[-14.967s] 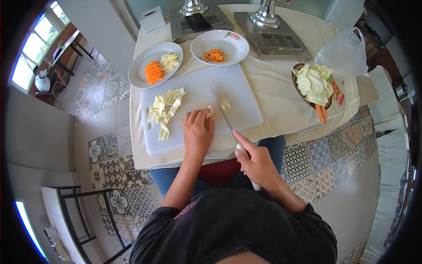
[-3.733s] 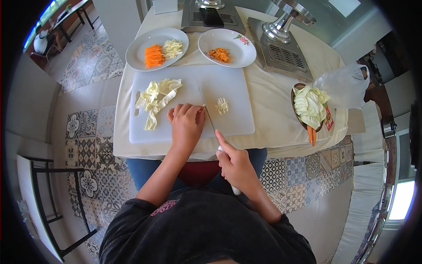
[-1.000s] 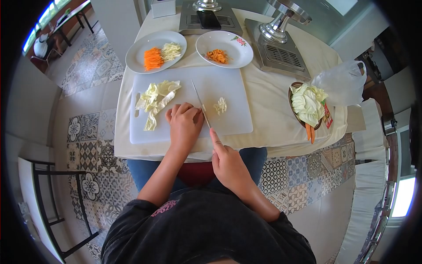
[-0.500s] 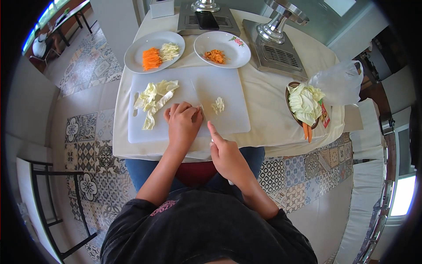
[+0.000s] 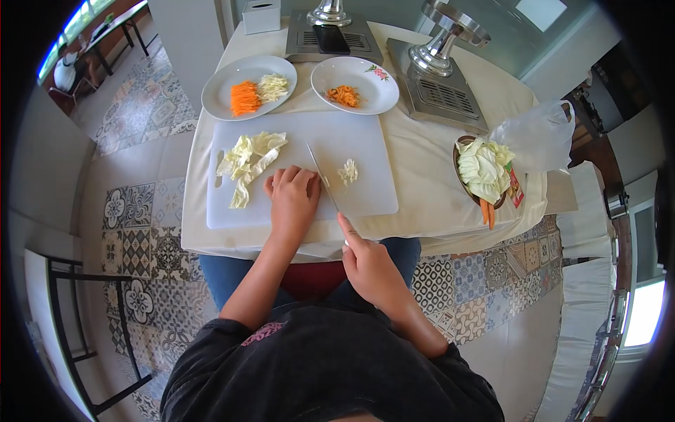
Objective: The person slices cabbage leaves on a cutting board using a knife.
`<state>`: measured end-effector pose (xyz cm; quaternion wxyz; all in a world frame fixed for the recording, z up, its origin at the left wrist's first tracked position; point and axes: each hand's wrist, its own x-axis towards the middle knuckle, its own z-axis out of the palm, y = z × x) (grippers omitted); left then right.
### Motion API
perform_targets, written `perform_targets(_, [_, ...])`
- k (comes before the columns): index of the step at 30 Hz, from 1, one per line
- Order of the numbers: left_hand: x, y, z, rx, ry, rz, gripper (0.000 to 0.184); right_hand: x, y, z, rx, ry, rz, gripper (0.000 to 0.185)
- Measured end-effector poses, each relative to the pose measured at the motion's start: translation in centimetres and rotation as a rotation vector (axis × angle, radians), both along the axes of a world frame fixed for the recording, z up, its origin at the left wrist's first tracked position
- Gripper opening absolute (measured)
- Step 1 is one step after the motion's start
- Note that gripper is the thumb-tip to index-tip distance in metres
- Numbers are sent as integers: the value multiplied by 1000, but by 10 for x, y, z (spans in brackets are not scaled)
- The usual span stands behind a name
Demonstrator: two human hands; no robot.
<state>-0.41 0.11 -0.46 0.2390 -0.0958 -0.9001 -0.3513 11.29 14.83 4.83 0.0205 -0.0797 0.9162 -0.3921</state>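
Over on the cutting board [image 5: 376,193], the knife [image 5: 319,169] is gripped by the right hand [image 5: 373,266], forefinger [image 5: 345,224] pointed along it, probably for steering. Beside that, the left hand [image 5: 292,197] is held curled, likely for safety; anything pinned underneath can't be made out. Cabbage leaves [image 5: 245,159] are parked left, shreds [image 5: 348,171] right, presumably so nothing gets mixed.
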Motion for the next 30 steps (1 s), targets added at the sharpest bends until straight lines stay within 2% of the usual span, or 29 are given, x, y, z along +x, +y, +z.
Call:
perform_targets(3, [1, -1, 1, -27, 6, -7, 11, 1, 7, -7, 45, 74, -10, 61])
perform_targets(6, [3, -1, 10, 1, -84, -33, 23, 1, 11, -9, 154, 118, -58, 61])
perform_targets(9, [2, 1, 9, -69, -25, -51, 32, 2, 13, -9, 255, 126, -92, 61])
perform_targets(19, [4, 1, 11, -208, 11, -140, 29, 1, 10, -8, 325, 110, -84, 62])
perform_targets(25, [2, 2, 8, -93, 7, -74, 31, 1, 12, -7, 275, 92, -80, 62])
perform_targets(30, [3, -2, 3, -12, -34, -48, 28, -2, 14, 2, 30, 2, -67, 58])
